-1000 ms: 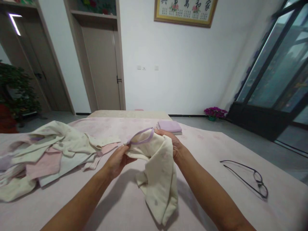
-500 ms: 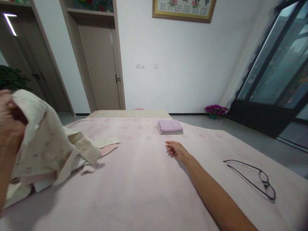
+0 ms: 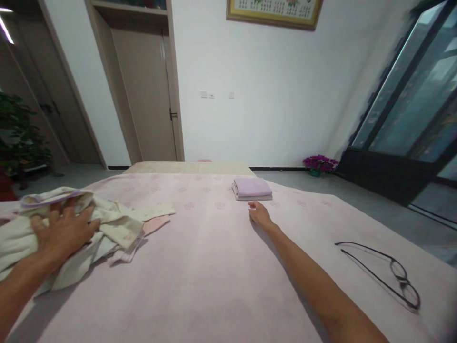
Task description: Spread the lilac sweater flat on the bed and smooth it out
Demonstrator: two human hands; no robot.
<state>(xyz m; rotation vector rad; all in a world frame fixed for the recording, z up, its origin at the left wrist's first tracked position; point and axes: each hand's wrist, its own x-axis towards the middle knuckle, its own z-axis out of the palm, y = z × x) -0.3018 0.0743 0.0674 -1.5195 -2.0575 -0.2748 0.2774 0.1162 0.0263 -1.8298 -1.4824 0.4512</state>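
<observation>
**Item 1: left hand** (image 3: 62,232). It lies palm down on the pile of garments (image 3: 117,224). The fingers (image 3: 87,215) are spread flat and not closed round any cloth. A cream piece with lilac trim (image 3: 53,196) lies just beyond the fingertips.

**Item 2: pile of garments.** A loose heap of cream and pink pieces under and around the left fingers, trailing away from them toward the middle of the bed (image 3: 214,276).

**Item 3: right hand** (image 3: 260,214). It rests on the bed with the fingers loosely extended and holding nothing. The fingertips are just short of the folded lilac stack (image 3: 253,187).

**Item 4: glasses** (image 3: 402,282). They lie open on the bed, well apart from both sets of fingers and beside the right forearm.

**Risks, as judged:**
- The pile is tangled, so a flat-handed pull may drag several pieces together or push some off the bed's near edge.
- A careless nudge from the right fingertips could knock the folded stack askew.
- A sweep of the right forearm, or cloth thrown that way, could catch the glasses and bend or hide them.
</observation>
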